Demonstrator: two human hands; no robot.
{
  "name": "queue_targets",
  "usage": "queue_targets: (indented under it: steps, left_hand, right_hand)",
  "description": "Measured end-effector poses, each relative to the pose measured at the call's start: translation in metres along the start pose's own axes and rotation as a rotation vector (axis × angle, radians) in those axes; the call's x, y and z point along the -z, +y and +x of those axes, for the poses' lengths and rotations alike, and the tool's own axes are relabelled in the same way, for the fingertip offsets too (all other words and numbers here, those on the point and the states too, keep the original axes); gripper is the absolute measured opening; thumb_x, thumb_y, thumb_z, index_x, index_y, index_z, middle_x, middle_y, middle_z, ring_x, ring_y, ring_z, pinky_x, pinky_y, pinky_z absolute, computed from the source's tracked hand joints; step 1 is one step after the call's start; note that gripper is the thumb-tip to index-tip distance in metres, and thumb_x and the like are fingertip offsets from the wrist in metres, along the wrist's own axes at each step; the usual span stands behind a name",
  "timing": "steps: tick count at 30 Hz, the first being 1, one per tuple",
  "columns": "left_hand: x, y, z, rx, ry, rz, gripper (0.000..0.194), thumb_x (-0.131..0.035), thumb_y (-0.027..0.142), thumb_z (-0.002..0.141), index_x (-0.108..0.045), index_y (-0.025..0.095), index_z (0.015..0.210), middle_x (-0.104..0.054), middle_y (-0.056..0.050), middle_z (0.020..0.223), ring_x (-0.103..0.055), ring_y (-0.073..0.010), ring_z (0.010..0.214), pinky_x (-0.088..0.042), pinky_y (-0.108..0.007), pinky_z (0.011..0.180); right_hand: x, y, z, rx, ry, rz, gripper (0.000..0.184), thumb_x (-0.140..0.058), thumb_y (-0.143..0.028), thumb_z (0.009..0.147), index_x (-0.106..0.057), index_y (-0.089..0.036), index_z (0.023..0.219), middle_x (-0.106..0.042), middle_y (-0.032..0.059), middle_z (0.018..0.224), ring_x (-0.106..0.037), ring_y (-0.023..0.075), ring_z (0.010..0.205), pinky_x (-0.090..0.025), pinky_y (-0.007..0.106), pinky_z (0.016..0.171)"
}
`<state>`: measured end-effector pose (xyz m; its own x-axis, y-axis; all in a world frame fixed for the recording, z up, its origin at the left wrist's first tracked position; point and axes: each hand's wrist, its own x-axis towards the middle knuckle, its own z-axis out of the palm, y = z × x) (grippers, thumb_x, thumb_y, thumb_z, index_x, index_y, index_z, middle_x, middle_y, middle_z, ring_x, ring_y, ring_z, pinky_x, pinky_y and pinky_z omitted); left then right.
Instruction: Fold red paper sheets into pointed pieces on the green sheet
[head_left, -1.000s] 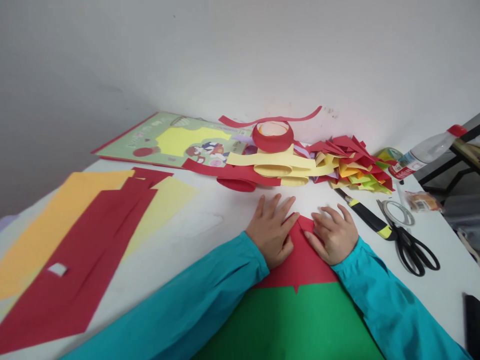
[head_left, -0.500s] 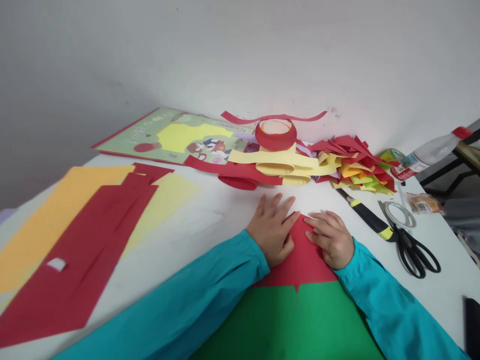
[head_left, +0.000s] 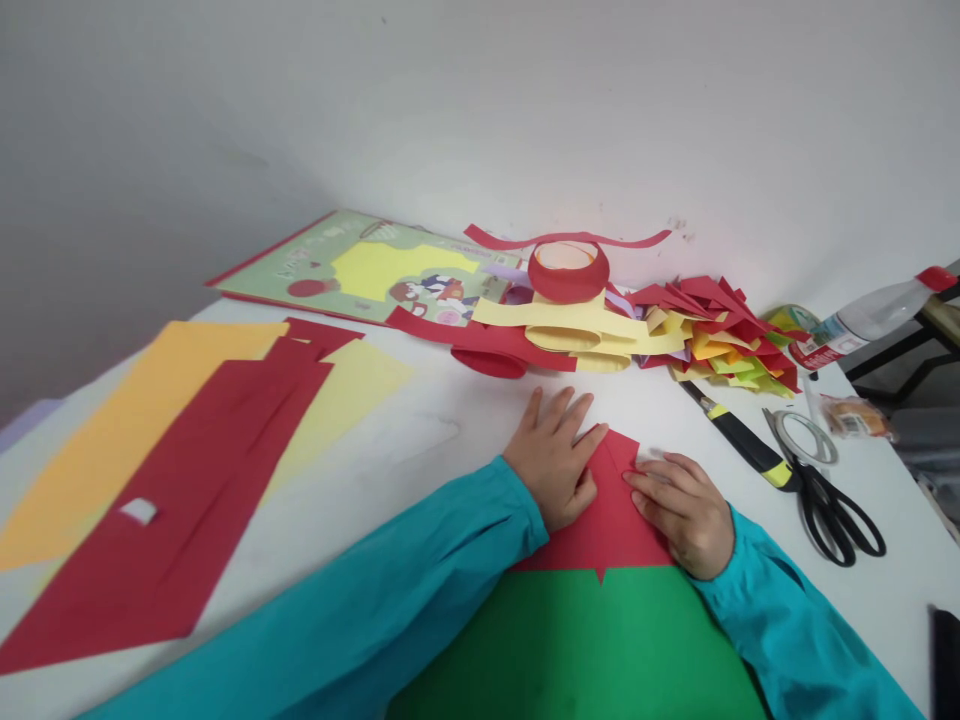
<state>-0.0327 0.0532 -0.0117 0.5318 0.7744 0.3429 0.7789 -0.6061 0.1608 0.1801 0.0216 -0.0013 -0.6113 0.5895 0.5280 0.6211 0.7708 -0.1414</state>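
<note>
A red sheet of paper (head_left: 600, 540) with a pointed top lies in front of me, its lower edge over a green sheet (head_left: 600, 640). A small red point sticks down from that edge onto the green. My left hand (head_left: 555, 460) rests flat on the red sheet's upper left, fingers spread. At the sheet's right edge is my right hand (head_left: 682, 505), its fingers bent a little and slightly apart, fingertips touching the paper. Whether a small pale bit by these fingertips is tape, I cannot tell.
Red paper (head_left: 180, 520) and orange paper (head_left: 142, 420) lie left. Paper loops and strips (head_left: 570, 275) stand at the back, beside a green printed board (head_left: 300, 270) and a cut-paper pile (head_left: 720, 330). Right are a cutter knife (head_left: 750, 445), scissors (head_left: 836, 515), tape roll (head_left: 806, 437) and bottle (head_left: 862, 320).
My right hand has slid right and down along the red paper, uncovering its upper right corner. The left hand stays on the sheet. The whole view has shifted slightly.
</note>
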Motion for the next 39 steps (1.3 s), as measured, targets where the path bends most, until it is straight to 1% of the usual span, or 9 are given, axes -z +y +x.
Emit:
queue_targets:
  steps: [3, 6, 13, 19, 24, 29, 33, 36, 39]
  left_hand:
    - [0.0, -0.001, 0.0, -0.006, 0.0, -0.003, 0.055, -0.05, 0.034, 0.073, -0.054, 0.015, 0.124, -0.04, -0.019, 0.138, -0.03, -0.0401, 0.129, -0.012, -0.062, 0.104]
    - [0.0, -0.001, 0.0, -0.006, 0.011, 0.001, 0.055, -0.049, 0.035, 0.073, -0.054, 0.016, 0.125, -0.039, -0.018, 0.139, -0.029, -0.0395, 0.129, -0.012, -0.062, 0.104]
    - [-0.003, -0.003, -0.001, 0.0, 0.002, 0.014, 0.055, -0.05, 0.035, 0.072, -0.053, 0.019, 0.125, -0.04, -0.015, 0.139, -0.027, -0.0387, 0.13, -0.011, -0.061, 0.105]
    - [-0.005, -0.003, -0.001, 0.006, -0.003, 0.019, 0.055, -0.049, 0.035, 0.074, -0.052, 0.02, 0.126, -0.038, -0.015, 0.14, -0.027, -0.0394, 0.13, -0.012, -0.061, 0.105]
    - [-0.003, -0.003, -0.002, -0.014, 0.023, -0.006, 0.056, -0.048, 0.034, 0.073, -0.051, 0.016, 0.126, -0.039, -0.016, 0.139, -0.03, -0.0376, 0.129, -0.012, -0.06, 0.105]
    - [0.0, -0.005, -0.003, -0.038, 0.047, -0.051, 0.06, -0.048, 0.03, 0.068, -0.051, 0.012, 0.125, -0.042, -0.018, 0.137, -0.032, -0.037, 0.127, -0.011, -0.06, 0.106]
    - [0.001, -0.005, -0.003, -0.02, 0.079, -0.064, 0.061, -0.05, 0.029, 0.064, -0.053, 0.013, 0.122, -0.045, -0.015, 0.135, -0.033, -0.0355, 0.126, -0.012, -0.058, 0.106]
    - [-0.001, -0.004, -0.003, -0.018, 0.116, -0.089, 0.06, -0.051, 0.028, 0.061, -0.056, 0.012, 0.119, -0.048, -0.015, 0.132, -0.037, -0.0342, 0.123, -0.015, -0.056, 0.107]
    - [-0.003, -0.006, -0.002, -0.02, 0.136, -0.137, 0.059, -0.052, 0.027, 0.06, -0.057, 0.011, 0.116, -0.051, -0.013, 0.129, -0.042, -0.0322, 0.118, -0.021, -0.052, 0.106]
  right_hand:
    - [0.007, 0.001, -0.005, 0.066, 0.014, -0.047, 0.023, -0.048, -0.012, 0.088, -0.068, -0.023, 0.091, -0.072, 0.0024, 0.096, -0.062, 0.0177, 0.098, -0.046, 0.041, 0.086]
    - [0.012, 0.005, -0.01, 0.1, 0.04, -0.049, 0.024, -0.047, -0.012, 0.087, -0.068, -0.022, 0.081, -0.071, 0.0037, 0.1, -0.061, 0.0195, 0.101, -0.048, 0.042, 0.084]
    - [0.019, 0.021, -0.026, 0.038, 0.079, 0.015, 0.028, -0.048, -0.017, 0.086, -0.066, -0.023, 0.066, -0.071, 0.0032, 0.1, -0.061, 0.0205, 0.103, -0.05, 0.042, 0.08]
    - [0.032, 0.028, -0.041, 0.025, 0.124, 0.04, 0.034, -0.038, -0.011, 0.085, -0.061, -0.021, 0.062, -0.071, 0.0047, 0.096, -0.061, 0.0206, 0.101, -0.049, 0.043, 0.08]
    - [0.031, 0.021, -0.038, -0.024, 0.146, 0.017, 0.028, -0.041, -0.01, 0.083, -0.066, -0.021, 0.079, -0.071, 0.0064, 0.096, -0.062, 0.0197, 0.099, -0.05, 0.039, 0.078]
    - [0.024, 0.01, -0.033, 0.034, 0.103, -0.059, 0.024, -0.046, -0.009, 0.08, -0.063, -0.022, 0.068, -0.072, 0.0023, 0.092, -0.062, 0.0192, 0.098, -0.045, 0.041, 0.084]
    - [0.026, 0.006, -0.03, 0.027, 0.107, -0.091, 0.025, -0.045, -0.008, 0.079, -0.064, -0.022, 0.071, -0.072, 0.0012, 0.09, -0.063, 0.018, 0.095, -0.043, 0.041, 0.086]
    - [0.023, 0.001, -0.018, -0.009, 0.1, -0.06, 0.03, -0.042, -0.008, 0.08, -0.067, -0.022, 0.088, -0.071, 0.0038, 0.094, -0.062, 0.0184, 0.096, -0.046, 0.039, 0.083]
    - [0.012, -0.009, 0.0, -0.133, 0.02, -0.108, 0.033, -0.042, -0.016, 0.084, -0.063, -0.017, 0.109, -0.067, 0.0086, 0.107, -0.059, 0.0205, 0.1, -0.046, 0.038, 0.084]
